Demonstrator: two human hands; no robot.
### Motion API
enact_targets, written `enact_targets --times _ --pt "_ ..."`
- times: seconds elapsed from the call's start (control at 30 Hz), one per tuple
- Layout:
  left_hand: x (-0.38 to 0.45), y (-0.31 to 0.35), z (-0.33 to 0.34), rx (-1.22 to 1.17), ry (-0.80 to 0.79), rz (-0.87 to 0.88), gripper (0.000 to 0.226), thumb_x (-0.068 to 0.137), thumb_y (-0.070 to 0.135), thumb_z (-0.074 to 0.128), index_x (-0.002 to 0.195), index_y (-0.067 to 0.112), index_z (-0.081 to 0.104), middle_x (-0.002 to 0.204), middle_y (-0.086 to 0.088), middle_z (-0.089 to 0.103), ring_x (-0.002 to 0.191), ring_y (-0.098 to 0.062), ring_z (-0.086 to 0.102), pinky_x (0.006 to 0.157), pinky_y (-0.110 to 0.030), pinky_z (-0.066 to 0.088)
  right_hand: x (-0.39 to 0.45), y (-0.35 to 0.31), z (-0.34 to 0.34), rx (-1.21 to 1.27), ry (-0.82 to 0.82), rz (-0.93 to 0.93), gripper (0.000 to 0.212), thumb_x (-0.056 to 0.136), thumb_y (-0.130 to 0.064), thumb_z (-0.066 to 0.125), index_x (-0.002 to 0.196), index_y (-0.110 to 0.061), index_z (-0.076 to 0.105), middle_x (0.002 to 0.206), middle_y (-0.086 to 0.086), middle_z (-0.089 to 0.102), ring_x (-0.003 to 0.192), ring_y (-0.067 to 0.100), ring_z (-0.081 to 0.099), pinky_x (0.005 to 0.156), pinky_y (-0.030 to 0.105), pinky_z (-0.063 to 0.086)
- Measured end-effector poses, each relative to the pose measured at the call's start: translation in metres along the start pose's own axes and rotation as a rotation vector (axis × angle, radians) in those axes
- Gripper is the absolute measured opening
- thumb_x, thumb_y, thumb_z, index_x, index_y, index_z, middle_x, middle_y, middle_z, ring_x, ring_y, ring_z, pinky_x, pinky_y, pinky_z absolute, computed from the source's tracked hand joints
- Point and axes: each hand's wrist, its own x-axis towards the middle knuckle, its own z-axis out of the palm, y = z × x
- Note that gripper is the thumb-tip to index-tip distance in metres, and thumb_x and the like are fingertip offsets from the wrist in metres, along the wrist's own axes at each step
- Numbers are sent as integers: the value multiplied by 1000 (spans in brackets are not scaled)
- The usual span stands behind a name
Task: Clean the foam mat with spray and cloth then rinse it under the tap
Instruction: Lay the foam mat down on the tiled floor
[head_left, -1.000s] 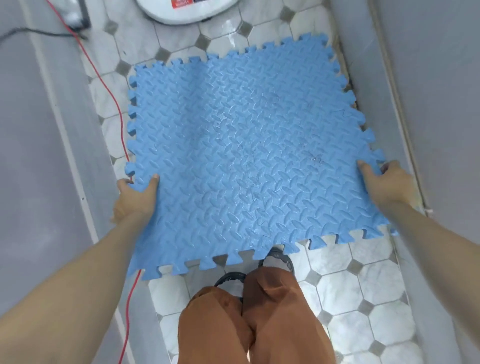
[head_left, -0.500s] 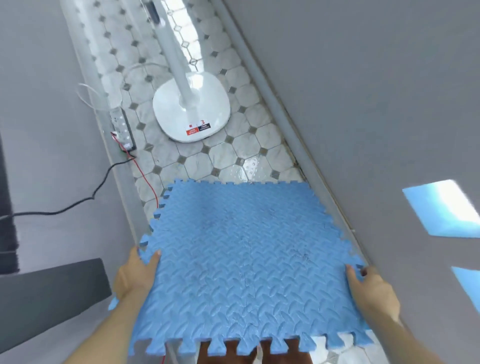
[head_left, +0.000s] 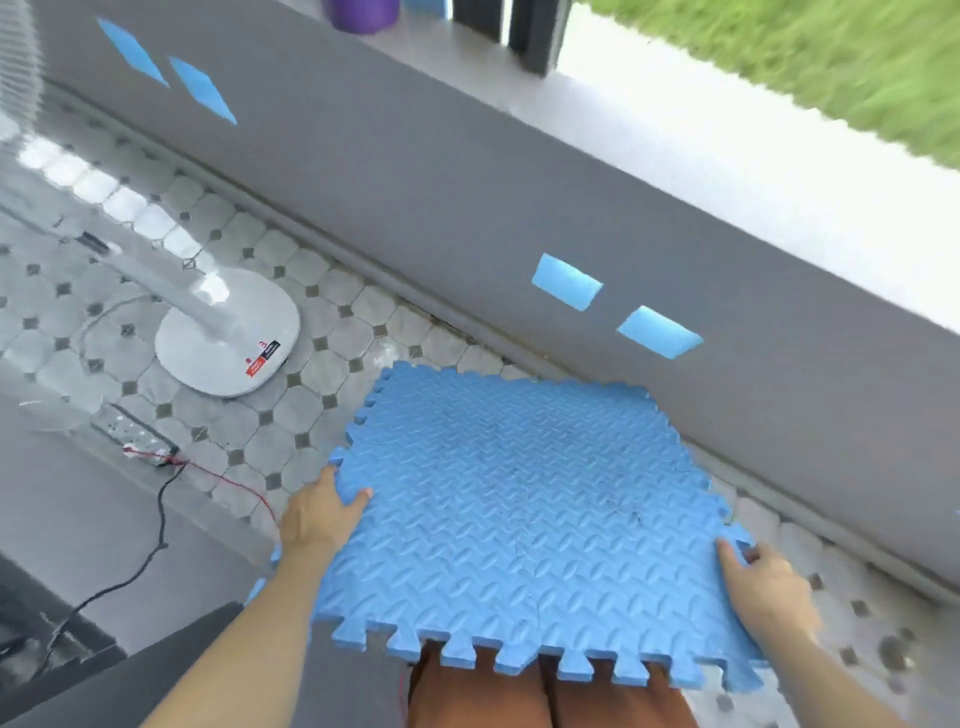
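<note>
Tiled walkway (head_left: 322, 364) runs between a grey low wall (head_left: 519, 208) at 1 o'clock and a darker ledge at 8 o'clock; grass beyond the wall. Foam mat (head_left: 524, 514) held roughly level above the floor, in front of the person's legs, centre to 5 o'clock.

Left hand (head_left: 319, 517) grips the mat's left edge, thumb on top, fingers under. Right hand (head_left: 763, 587) grips the near right corner the same way.

Risks, as judged:
- Mat is limp foam, held only at two edges; middle may sag or fold, and a thumb pinch could slip.
- Far right edge sits near the wall; a turn could scrape it.
- Power strip (head_left: 132, 436) with red wire (head_left: 228, 478) and black cable (head_left: 156, 551) lies at 9 o'clock, fan base (head_left: 228, 338) at 10 o'clock. Mat blocks the view of the feet: trip hazard.
- No spray, cloth or tap in view.
</note>
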Motion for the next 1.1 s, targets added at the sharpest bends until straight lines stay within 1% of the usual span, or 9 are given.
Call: enact_targets --times 0.07,0.2,0.33,0.43,0.53,0.67,0.8,0.9,1.1 --pt "-3 39 -5 67 -47 105 75 83 62 54 142 19 37 120 -14 63 113 -35 56 89 -41 48 -13 41 -9 68 26 94 54 90 -58 46 109 -10 63 107 18 68 102 38 61 86 40 48" --pt "-15 130 -5 221 -136 352 79 83 63 55 145 20 34 130 -14 58 119 -34 53 94 -42 46 -43 113 -30 249 81 321 45 93 -51 51 105 -8 61 97 20 64 103 40 60 85 40 45" --pt "-48 230 11 433 -159 628 74 87 58 53 145 18 33 133 -15 56 123 -33 51 96 -39 42 -75 185 -35 434 138 516 44 93 -47 54 82 -6 64 80 16 61 88 37 62 76 38 41" --pt "-79 296 34 597 -206 825 75 89 58 50 147 16 28 134 -14 55 123 -33 51 97 -38 42 -107 224 -37 552 179 685 43 94 -43 53 75 -6 63 83 18 61 80 30 51 75 34 36" --pt "-114 351 66 727 -233 990 80 86 63 49 147 16 28 131 -14 57 122 -34 51 98 -39 42 -136 267 -23 650 232 858 44 89 -51 56 67 -13 57 87 20 66 88 35 59 81 35 46" --pt "-176 405 116 861 -264 1176 81 84 66 49 146 18 28 130 -14 56 120 -34 49 98 -40 41 -171 318 6 739 263 1057 38 88 -49 58 76 -13 62 84 18 63 87 37 60 79 38 46" --pt "-238 437 156 962 -271 1300 82 83 69 46 146 22 26 130 -12 51 122 -31 44 94 -38 42 -199 355 24 775 251 1208 43 88 -57 50 81 -17 60 78 9 63 78 31 60 72 34 48" --pt "-278 459 181 1040 -270 1374 82 83 71 45 147 23 25 134 -11 47 126 -30 40 95 -38 42 -207 376 30 821 276 1244 42 90 -55 49 84 -16 62 79 10 62 77 32 57 68 33 43" --pt "-343 514 225 1175 -252 1487 83 81 72 45 146 24 25 133 -13 45 127 -31 38 96 -40 41 -199 409 41 890 239 1327 39 91 -55 49 90 -18 64 84 9 62 80 31 54 72 34 43"
